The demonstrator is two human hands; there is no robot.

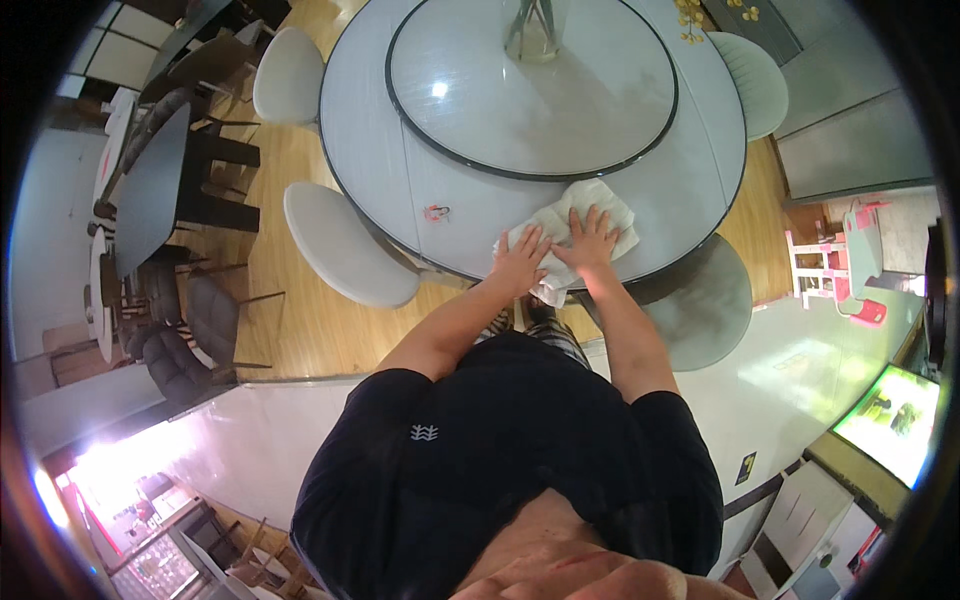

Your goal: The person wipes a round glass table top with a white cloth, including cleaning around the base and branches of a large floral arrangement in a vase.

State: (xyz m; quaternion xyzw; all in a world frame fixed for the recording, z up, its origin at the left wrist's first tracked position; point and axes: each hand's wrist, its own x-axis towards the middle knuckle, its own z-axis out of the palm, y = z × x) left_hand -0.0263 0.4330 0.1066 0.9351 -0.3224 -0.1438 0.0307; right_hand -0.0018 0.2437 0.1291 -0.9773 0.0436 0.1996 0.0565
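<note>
A crumpled white cloth (618, 212) lies at the near edge of the round table (370, 150), part of it hanging over the rim. Flat on its left part rests my left hand (521, 256), fingers stretched out. My right hand (590, 240) presses on the cloth's middle with the fingers spread. Both hands are open and close together, thumbs nearly meeting. To the left of the cloth, a small red-and-clear item (436, 213) sits on the tabletop; its kind is too small to tell.
A round turntable (450, 100) with a dark rim carries a clear glass vase (533, 35). White chairs (345, 245) stand around the table, and a grey round-seated chair (700, 310) is at the near right. A dark table (155, 200) with chairs stands far left; a pink-and-white child's chair (860, 265) is right.
</note>
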